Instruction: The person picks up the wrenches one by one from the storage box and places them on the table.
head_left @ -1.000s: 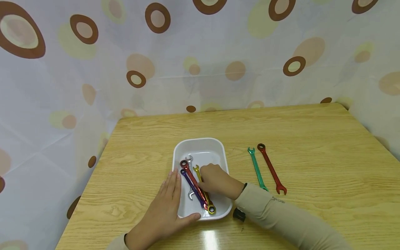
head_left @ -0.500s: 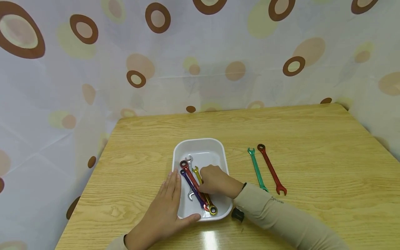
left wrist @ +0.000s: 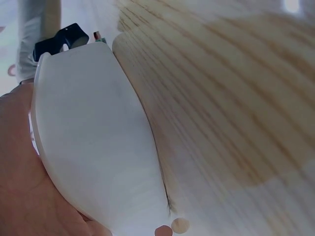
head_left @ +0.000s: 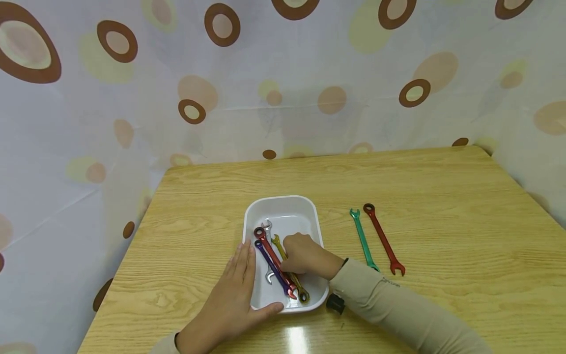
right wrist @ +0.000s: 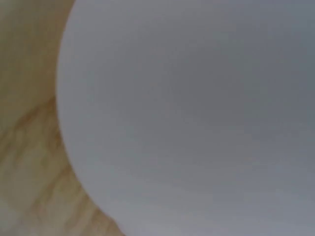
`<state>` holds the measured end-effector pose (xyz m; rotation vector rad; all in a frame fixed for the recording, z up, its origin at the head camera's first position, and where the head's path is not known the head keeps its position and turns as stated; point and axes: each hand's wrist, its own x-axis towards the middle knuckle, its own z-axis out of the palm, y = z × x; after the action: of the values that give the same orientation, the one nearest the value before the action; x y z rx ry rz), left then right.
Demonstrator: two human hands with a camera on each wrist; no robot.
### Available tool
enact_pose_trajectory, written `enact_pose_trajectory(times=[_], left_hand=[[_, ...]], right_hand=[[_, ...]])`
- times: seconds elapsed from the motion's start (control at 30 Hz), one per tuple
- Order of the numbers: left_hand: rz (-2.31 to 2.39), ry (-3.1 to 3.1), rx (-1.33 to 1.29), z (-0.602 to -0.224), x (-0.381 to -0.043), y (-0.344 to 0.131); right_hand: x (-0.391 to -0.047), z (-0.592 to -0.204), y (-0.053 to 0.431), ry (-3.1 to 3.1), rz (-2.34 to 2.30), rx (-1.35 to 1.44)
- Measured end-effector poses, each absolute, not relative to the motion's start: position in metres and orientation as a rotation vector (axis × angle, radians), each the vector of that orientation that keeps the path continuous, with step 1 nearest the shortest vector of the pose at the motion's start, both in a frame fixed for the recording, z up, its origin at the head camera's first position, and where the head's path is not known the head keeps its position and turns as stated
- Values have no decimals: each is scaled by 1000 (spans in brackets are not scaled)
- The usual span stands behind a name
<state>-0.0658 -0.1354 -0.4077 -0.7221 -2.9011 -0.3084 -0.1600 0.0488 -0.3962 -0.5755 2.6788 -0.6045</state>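
In the head view, a white tray [head_left: 289, 201] holds several combination wrenches. My right hand [head_left: 305, 254] reaches into it, fingers curled on the middle of a yellow ratcheting wrench [head_left: 298, 284]; the fingertips are hidden. Just left of that hand lie a red wrench [head_left: 270, 251], a purple wrench [head_left: 268, 256] and a silver wrench [head_left: 268, 278], overlapping one another. My left hand [head_left: 230, 295] rests against the tray's left side with straight fingers, its thumb at the front rim. The left wrist view shows this hand beside the tray's outer wall [left wrist: 98, 132]. White tray surface [right wrist: 187, 113] fills most of the right wrist view.
To the right of the tray, a green wrench [head_left: 363, 238] and another red wrench [head_left: 383, 238] lie side by side on the wooden table [head_left: 460, 216]. A patterned curtain [head_left: 309, 73] stands behind the table. A black wrist-worn piece [head_left: 335, 303] hangs under the right sleeve.
The yellow wrench's ring end has shifted slightly right and looks turned, darker than before. Both hands stay in nearly the same place; the other wrenches have barely moved.
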Motion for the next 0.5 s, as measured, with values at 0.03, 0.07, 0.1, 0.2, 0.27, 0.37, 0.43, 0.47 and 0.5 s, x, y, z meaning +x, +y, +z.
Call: enact_pose_trajectory(times=[0.03, 0.07, 0.1, 0.2, 0.27, 0.37, 0.43, 0.47, 0.5], left_hand=[[-312, -2903, -721, -408, -66, -135], [-313, -2903, -720, -408, -66, -135], [-314, -2901, -720, -408, -66, -135], [-313, -2894, -721, -408, -67, -135], [-309, -2888, -724, -408, -67, -135], [-309, -2886, -727, -408, -66, -135], [-315, -2887, -726, -409, -66, -135], [-316, -2887, -726, -409, -66, -135], [-316, -2888, -727, -409, -66, -135]], right_hand=[[-160, -397, 49, 2679, -610, -582], [-160, -397, 49, 2681, -616, -588], [-160, -397, 49, 2679, -619, -593], [-160, -397, 49, 2680, -619, -608], [-159, -397, 49, 2673, -630, -606], [-158, -396, 50, 2666, -645, -606], [-157, -396, 50, 2663, -653, -608], [-157, -395, 50, 2663, -651, -609], [-157, -395, 50, 2662, -649, -608]])
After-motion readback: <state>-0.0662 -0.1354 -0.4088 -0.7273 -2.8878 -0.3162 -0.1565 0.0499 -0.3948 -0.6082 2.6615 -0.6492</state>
